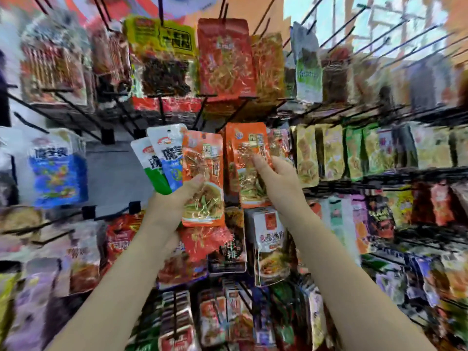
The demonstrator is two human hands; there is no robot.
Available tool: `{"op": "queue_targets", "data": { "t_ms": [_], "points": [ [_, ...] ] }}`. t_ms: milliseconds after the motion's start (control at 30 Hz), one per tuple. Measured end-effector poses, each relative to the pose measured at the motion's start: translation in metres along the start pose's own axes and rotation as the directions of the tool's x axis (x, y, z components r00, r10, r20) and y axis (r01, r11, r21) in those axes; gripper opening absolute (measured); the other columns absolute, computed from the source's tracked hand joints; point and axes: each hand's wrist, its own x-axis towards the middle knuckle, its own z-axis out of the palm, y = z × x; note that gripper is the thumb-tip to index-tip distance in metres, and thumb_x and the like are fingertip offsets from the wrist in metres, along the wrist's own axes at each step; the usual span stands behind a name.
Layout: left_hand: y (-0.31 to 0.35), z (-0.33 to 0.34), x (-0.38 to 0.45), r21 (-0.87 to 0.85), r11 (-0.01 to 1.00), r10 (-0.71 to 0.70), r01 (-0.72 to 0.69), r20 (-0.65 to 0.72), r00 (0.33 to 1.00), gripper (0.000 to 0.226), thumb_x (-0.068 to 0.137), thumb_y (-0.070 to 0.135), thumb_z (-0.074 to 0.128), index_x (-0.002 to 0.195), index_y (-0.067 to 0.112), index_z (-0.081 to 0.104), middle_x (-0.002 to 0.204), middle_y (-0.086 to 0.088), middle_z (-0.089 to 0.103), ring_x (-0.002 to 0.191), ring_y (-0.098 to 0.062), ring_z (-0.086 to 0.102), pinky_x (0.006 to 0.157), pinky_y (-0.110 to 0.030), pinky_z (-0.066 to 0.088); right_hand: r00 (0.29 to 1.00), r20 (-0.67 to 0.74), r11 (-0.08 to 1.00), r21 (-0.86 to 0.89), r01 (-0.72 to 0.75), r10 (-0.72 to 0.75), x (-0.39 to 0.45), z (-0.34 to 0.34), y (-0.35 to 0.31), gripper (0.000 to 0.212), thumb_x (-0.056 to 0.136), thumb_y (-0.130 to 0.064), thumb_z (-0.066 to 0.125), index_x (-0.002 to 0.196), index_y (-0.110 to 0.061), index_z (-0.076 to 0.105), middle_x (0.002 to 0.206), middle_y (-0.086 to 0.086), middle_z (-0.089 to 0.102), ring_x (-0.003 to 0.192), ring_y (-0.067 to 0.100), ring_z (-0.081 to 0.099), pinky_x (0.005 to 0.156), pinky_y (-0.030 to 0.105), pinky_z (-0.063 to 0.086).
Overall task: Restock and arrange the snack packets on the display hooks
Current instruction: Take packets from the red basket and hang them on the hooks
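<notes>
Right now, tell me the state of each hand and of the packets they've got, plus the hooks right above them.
Left hand: grips a fan of packets.
Orange packet: front of the fan, upright.
White packets: behind it, tilted left.
Right hand: pinches a second orange packet, upright.
Hooks above: bare at the tips.

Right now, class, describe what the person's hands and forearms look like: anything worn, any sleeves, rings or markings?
Both forearms are bare as far as the frame shows, with no sleeve visible. The left hand and right hand wear no gloves; no watch, bracelet or ring shows. Blur hides finer marks.
</notes>
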Motion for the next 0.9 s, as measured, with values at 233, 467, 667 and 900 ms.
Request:
{"op": "queue_targets", "data": {
  "t_ms": [233,467,667,900],
  "points": [
    [0.007,0.014,0.007,0.037,0.999,0.029,-0.029,0.005,1.0,0.047,0.06,0.036,0.084,0.103,0.02,0.076,0.108,-0.006,0.078,0.106,-0.032,0.072,0.099,-0.056,0.054,0.999,0.037,1.0,0.016,-0.011,0.01,0.033,0.001,-0.006,0.046,0.104,-0.037,0.051,0.065,-0.015,0.039,0.052,-0.002,0.033,0.037,0.01,0.03,0.046,0.027,0.028],
    [0.008,0.012,0.019,0.068,0.997,0.047,-0.046,-0.015,0.999,0.059,0.063,0.037,0.083,0.116,0.013,0.073,0.106,-0.003,0.078,0.101,-0.029,0.074,0.098,-0.054,0.055,0.999,0.036,0.999,0.05,-0.018,0.016,0.049,-0.001,0.006,0.043,0.104,-0.035,0.053,0.067,-0.017,0.04,0.052,-0.01,0.036,0.038,0.0,0.034,0.039,0.014,0.024],
    [0.006,0.012,0.028,0.093,0.991,0.092,-0.092,0.0,0.996,0.064,0.063,0.036,0.084,0.12,0.01,0.071,0.108,-0.007,0.077,0.102,-0.032,0.073,0.095,-0.052,0.057,0.997,-0.043,0.998,0.009,0.058,-0.058,0.052,0.006,0.016,0.041,0.096,-0.033,0.067,0.13,-0.022,0.047,0.108,-0.005,0.06,0.09,0.009,0.058,0.068,0.016,0.043],
    [0.005,0.009,0.039,0.112,0.991,0.065,-0.067,0.028,0.998,0.049,0.066,0.032,0.083,0.111,0.014,0.073,0.106,-0.007,0.078,0.098,-0.029,0.074,0.095,-0.05,0.057,0.977,0.069,0.946,-0.245,0.215,-0.204,0.063,0.011,0.027,0.055,0.099,-0.032,0.062,0.151,-0.028,0.043,0.09,-0.019,0.051,0.074,0.0,0.039,0.071,0.023,0.037]
  ]
}}
